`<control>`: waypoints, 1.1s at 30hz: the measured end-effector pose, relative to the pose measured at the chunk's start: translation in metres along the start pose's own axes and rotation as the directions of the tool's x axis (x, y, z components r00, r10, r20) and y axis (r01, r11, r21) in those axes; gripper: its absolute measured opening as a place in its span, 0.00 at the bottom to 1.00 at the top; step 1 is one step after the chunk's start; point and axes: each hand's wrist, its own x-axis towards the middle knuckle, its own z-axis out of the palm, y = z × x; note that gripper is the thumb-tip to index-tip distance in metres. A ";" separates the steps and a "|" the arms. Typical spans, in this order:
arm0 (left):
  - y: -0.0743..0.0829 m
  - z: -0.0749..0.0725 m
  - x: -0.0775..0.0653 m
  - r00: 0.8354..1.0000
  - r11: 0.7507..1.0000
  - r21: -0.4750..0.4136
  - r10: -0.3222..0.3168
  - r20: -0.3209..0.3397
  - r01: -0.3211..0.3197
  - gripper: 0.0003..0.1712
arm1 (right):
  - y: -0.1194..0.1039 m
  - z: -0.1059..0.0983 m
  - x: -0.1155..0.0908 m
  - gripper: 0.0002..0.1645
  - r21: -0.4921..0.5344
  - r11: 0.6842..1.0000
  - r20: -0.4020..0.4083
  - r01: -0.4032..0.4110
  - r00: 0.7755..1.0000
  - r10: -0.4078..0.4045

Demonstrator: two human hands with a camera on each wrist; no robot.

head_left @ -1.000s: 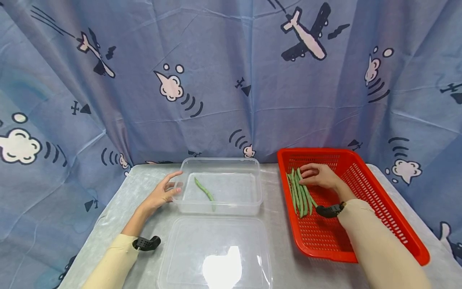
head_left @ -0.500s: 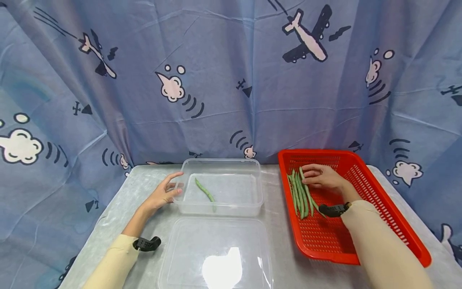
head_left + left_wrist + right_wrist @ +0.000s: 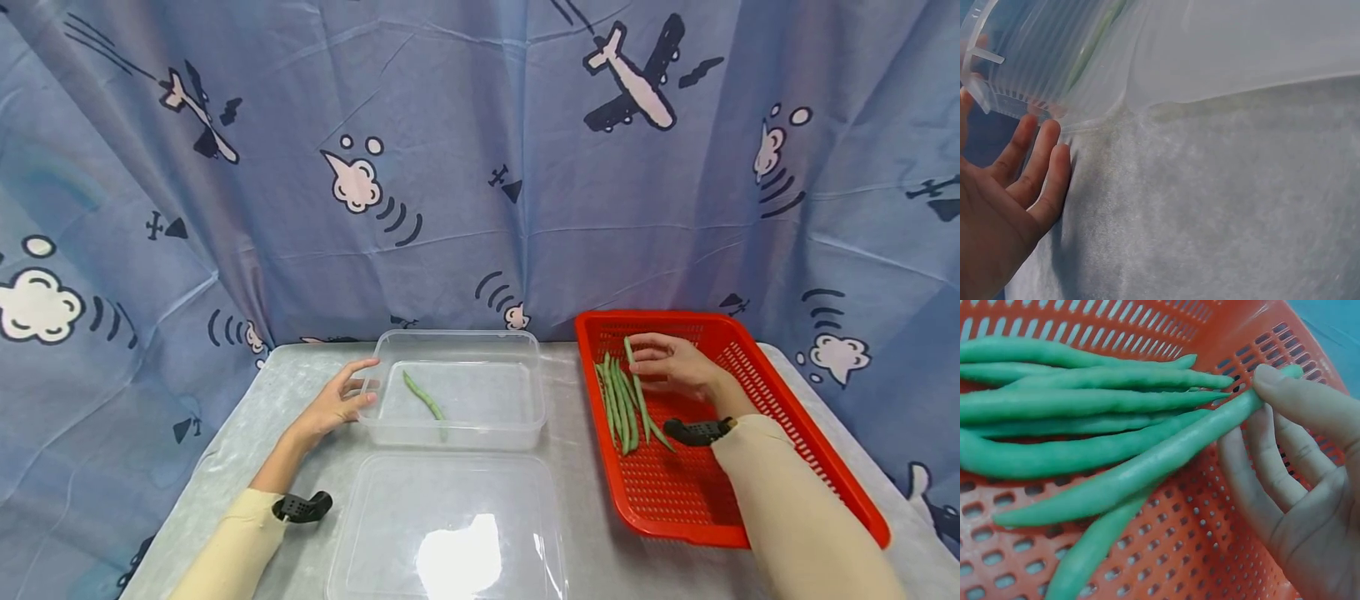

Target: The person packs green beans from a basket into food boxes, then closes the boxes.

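In the red basket (image 3: 630, 508), my right hand (image 3: 678, 371) pinches one green bean (image 3: 1141, 472) near its end between thumb and fingers. That bean slants away from a bunch of several green beans (image 3: 617, 404) lying along the basket's left side. Another loose bean (image 3: 1088, 556) lies under the held one in the right wrist view. My left hand (image 3: 337, 404) is at the left side of a clear plastic container (image 3: 453, 435), its relaxed fingertips (image 3: 1050, 134) touching the wall. A single green bean (image 3: 423, 394) lies inside the container.
A clear flat lid (image 3: 450, 508) lies on the grey-white table (image 3: 592, 467) in front of the container, with bright glare on it. A blue curtain (image 3: 450, 167) with printed aeroplanes hangs right behind the table.
My right hand has shifted slightly right, drawing one green bean away from the bunch and lifting its far end. The left hand and container stay where they were.
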 end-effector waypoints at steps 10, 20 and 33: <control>0.000 -0.006 -0.006 1.000 0.997 -0.071 -0.018 0.013 0.019 0.38 | -0.012 0.003 0.002 0.37 0.007 0.999 -0.044 0.036 0.998 -0.035; 0.007 -0.007 -0.005 0.998 0.996 -0.057 0.065 -0.011 -0.066 0.34 | -0.038 0.010 0.001 0.31 0.105 0.991 -0.093 0.080 0.993 -0.071; 0.000 -0.003 -0.007 0.999 0.998 -0.053 0.037 -0.019 -0.038 0.34 | -0.066 0.041 0.012 0.29 0.100 0.973 -0.139 0.207 0.972 -0.192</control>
